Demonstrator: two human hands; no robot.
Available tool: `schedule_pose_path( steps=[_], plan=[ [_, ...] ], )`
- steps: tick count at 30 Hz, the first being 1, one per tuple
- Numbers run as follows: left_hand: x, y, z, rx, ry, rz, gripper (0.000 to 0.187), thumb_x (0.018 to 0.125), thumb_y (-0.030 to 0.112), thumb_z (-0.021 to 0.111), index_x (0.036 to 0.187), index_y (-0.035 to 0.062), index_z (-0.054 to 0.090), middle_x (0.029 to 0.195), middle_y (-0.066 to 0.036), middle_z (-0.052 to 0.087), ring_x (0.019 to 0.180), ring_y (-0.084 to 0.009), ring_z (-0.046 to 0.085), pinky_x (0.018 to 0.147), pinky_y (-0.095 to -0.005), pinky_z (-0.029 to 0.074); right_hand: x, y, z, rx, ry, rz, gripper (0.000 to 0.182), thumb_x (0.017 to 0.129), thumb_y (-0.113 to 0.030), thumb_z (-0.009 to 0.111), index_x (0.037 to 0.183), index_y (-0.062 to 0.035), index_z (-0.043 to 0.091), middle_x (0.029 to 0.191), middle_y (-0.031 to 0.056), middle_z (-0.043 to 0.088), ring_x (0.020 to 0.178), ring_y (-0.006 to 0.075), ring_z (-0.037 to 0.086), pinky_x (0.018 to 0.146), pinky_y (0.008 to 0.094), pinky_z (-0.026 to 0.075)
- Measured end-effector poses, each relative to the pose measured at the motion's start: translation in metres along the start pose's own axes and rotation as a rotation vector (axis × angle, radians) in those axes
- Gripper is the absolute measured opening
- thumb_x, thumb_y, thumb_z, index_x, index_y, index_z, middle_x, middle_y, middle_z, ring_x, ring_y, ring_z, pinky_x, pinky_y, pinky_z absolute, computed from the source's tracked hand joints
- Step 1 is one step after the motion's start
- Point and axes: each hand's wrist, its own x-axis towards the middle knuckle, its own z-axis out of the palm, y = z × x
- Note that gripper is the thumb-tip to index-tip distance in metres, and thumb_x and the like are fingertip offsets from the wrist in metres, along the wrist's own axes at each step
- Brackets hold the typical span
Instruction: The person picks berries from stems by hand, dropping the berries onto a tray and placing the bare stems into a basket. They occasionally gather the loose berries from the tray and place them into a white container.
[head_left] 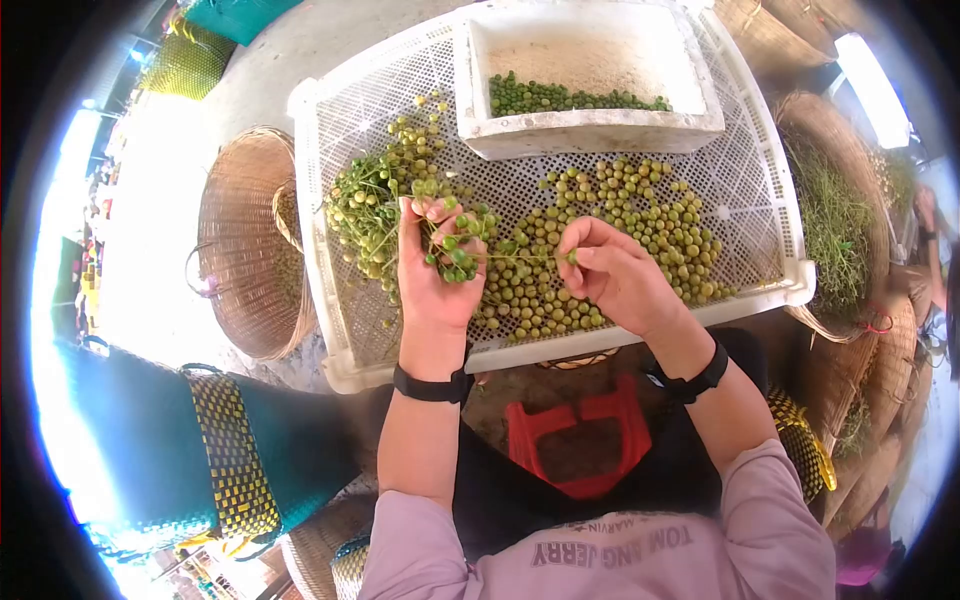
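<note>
My left hand (437, 290) is turned palm up, its fingers curled round a bunch of small green berries (458, 257) on thin stems. To its right, my right hand (628, 278) pinches a single green berry (571, 257) at the fingertips. A thin stem stretches between the two hands. Both are above a white perforated plastic tray (312, 200). Loose yellow-green berries (535, 300) are spread over the tray below and around my hands. Stemmed bunches (362, 205) are heaped beside my left hand.
A white foam box (590, 135) holding smaller dark green berries (530, 97) stands on the tray's far side. Wicker baskets flank it: one at left (235, 240), one with green stems (835, 225) at right. A red stool (580, 440) and teal woven bags (130, 430) are nearer me.
</note>
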Motion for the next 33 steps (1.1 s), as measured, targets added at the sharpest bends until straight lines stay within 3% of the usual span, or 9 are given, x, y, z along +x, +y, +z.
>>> schedule_pose_path(
  steps=[5,6,11,13,15,19,24,27,33],
  plan=[
    [-0.003,0.006,0.006,-0.137,-0.343,-0.260,0.023,0.100,0.023,0.038,0.084,0.0161,0.053,0.076,0.005,0.050,0.066,-0.0070,0.046,0.053,-0.0214,0.039,0.005,0.000,-0.003,0.432,-0.036,-0.084,0.013,0.091,-0.014,0.042,0.093,-0.0062,0.052,0.079,0.0035,0.053,0.066,0.0098,0.047,0.059,0.0217,0.038],
    [-0.005,0.005,0.005,-0.196,-0.109,-0.099,0.024,0.101,0.025,0.038,0.084,0.0155,0.052,0.076,0.004,0.049,0.065,-0.0072,0.045,0.052,-0.0215,0.039,0.005,-0.002,-0.003,0.431,-0.035,-0.082,0.013,0.091,-0.014,0.042,0.093,-0.0062,0.052,0.079,0.0035,0.053,0.066,0.0098,0.047,0.059,0.0217,0.038],
    [-0.005,-0.005,0.006,0.246,-0.133,-0.106,0.026,0.099,0.034,0.045,0.082,0.0161,0.050,0.076,0.006,0.048,0.065,-0.0043,0.043,0.056,-0.0204,0.039,0.006,-0.008,0.007,-0.110,0.157,-0.045,0.020,0.095,-0.023,0.043,0.091,-0.0067,0.053,0.079,-0.0003,0.052,0.062,0.0074,0.044,0.055,0.0205,0.035],
    [-0.012,-0.021,0.024,0.593,0.198,-0.015,0.028,0.098,0.036,0.046,0.081,0.0152,0.052,0.078,0.004,0.050,0.067,-0.0055,0.042,0.061,-0.0195,0.037,0.007,-0.001,0.012,-0.215,0.201,-0.067,0.018,0.095,-0.023,0.051,0.092,-0.0059,0.054,0.081,-0.0027,0.053,0.063,0.0047,0.044,0.055,0.0193,0.035],
    [-0.012,-0.033,0.028,0.670,0.265,0.010,0.030,0.098,0.038,0.048,0.079,0.0142,0.052,0.079,0.002,0.052,0.066,-0.0065,0.041,0.062,-0.0199,0.035,0.010,0.007,0.020,-0.549,0.217,-0.383,0.014,0.091,-0.017,0.060,0.096,-0.0043,0.056,0.081,-0.0037,0.053,0.064,0.0024,0.043,0.055,0.0190,0.036],
    [-0.014,-0.041,0.027,0.836,0.255,-0.020,0.032,0.097,0.039,0.049,0.079,0.0128,0.054,0.078,0.003,0.052,0.067,-0.0069,0.041,0.062,-0.0207,0.034,0.004,-0.005,0.025,-0.735,0.223,-0.181,0.018,0.089,-0.017,0.065,0.096,-0.0030,0.057,0.083,-0.0053,0.052,0.066,0.0020,0.042,0.059,0.0191,0.037],
    [-0.009,-0.034,0.019,0.631,0.232,-0.041,0.029,0.098,0.036,0.047,0.079,0.0137,0.049,0.078,0.002,0.047,0.066,-0.0079,0.037,0.061,-0.0216,0.033,0.001,-0.009,0.018,-0.320,0.157,-0.128,0.015,0.094,-0.019,0.054,0.098,-0.0042,0.057,0.081,-0.0003,0.055,0.063,0.0020,0.042,0.053,0.0183,0.034],
    [-0.011,-0.032,0.023,0.803,0.203,-0.034,0.029,0.098,0.035,0.047,0.079,0.0129,0.049,0.077,0.002,0.046,0.064,-0.0078,0.035,0.059,-0.0215,0.032,0.005,-0.011,0.005,-0.032,0.106,-0.074,0.018,0.096,-0.022,0.048,0.097,-0.0058,0.056,0.083,0.0004,0.057,0.059,0.0029,0.040,0.050,0.0182,0.030],
    [-0.016,-0.038,0.029,0.947,0.155,-0.067,0.035,0.098,0.036,0.047,0.077,0.0092,0.055,0.075,-0.001,0.055,0.067,-0.0085,0.046,0.060,-0.0236,0.035,0.006,-0.009,0.010,-0.109,0.151,0.005,0.024,0.097,-0.031,0.050,0.092,-0.0088,0.055,0.075,-0.0039,0.053,0.055,0.0018,0.036,0.046,0.0186,0.026]
  ],
)
